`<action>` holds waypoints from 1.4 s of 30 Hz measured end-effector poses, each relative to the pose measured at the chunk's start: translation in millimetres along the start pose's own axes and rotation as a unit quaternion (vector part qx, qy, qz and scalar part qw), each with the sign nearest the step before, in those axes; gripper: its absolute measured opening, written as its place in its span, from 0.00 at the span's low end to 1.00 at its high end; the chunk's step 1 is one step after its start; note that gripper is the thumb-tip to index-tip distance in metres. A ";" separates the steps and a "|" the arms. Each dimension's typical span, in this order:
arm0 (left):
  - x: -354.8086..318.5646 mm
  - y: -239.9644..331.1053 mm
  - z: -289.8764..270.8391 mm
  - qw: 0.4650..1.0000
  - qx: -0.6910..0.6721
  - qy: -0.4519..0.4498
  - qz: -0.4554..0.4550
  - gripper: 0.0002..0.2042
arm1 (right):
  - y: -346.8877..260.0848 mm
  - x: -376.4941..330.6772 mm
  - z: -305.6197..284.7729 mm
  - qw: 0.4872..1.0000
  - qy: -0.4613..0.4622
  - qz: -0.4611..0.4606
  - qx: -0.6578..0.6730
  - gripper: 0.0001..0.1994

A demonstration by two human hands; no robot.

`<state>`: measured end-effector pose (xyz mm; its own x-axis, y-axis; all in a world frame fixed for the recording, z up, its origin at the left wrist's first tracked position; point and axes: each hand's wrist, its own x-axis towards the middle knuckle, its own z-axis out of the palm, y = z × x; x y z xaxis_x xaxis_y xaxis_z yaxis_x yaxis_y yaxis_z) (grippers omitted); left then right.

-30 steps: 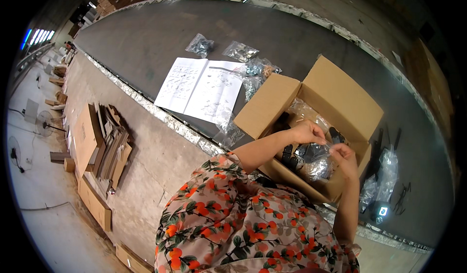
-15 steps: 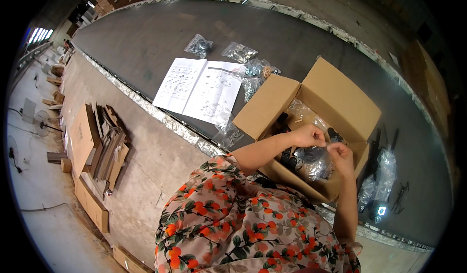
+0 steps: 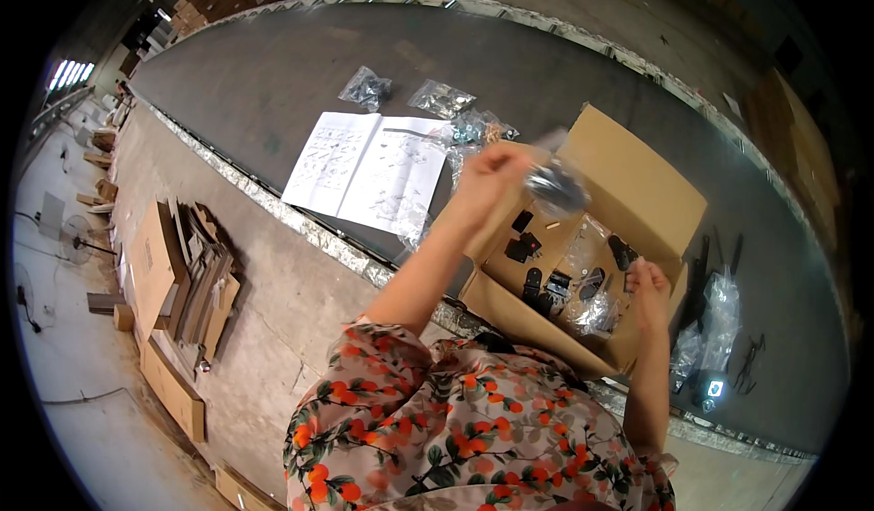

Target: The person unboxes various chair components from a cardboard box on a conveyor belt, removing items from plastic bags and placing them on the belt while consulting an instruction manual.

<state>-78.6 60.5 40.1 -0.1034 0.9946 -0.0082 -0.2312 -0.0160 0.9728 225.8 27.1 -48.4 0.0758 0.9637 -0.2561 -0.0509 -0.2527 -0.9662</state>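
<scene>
Two hands at work over an open cardboard box on a dark bench, seen from the head camera. Left hand raised above the box's left flap, fingers pinched on a small clear plastic bag of metal hardware, blurred. Right hand low at the box's right side, fingers curled on crinkled clear wrapping; closure hard to tell. Bag likely light, limp and slippery, contents loose and shifting; best pinched at the top edge. Black fittings inside the box. White open instruction booklet left of it; more clear bags beyond. Flattened cartons on the floor.
</scene>
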 end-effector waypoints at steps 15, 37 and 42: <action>98.2 -20.2 -193.4 0.943 0.007 0.325 -0.076 0.05 | 5.2 -16.6 12.6 0.992 -0.025 0.008 -0.125 0.08; 73.7 -40.3 -40.7 0.811 0.468 -0.127 0.327 0.06 | -34.4 -32.3 70.4 0.727 -0.118 -0.337 -0.586 0.21; 55.5 -43.4 -46.2 0.784 0.552 -0.150 0.239 0.09 | -17.8 -24.8 54.4 0.734 -0.257 -0.195 -0.597 0.21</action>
<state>-118.9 111.6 -13.3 0.3473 0.8842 0.3124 0.7613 -0.4604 0.4567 170.6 12.4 -23.2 -0.5489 0.8107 -0.2038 0.8080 0.4520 -0.3780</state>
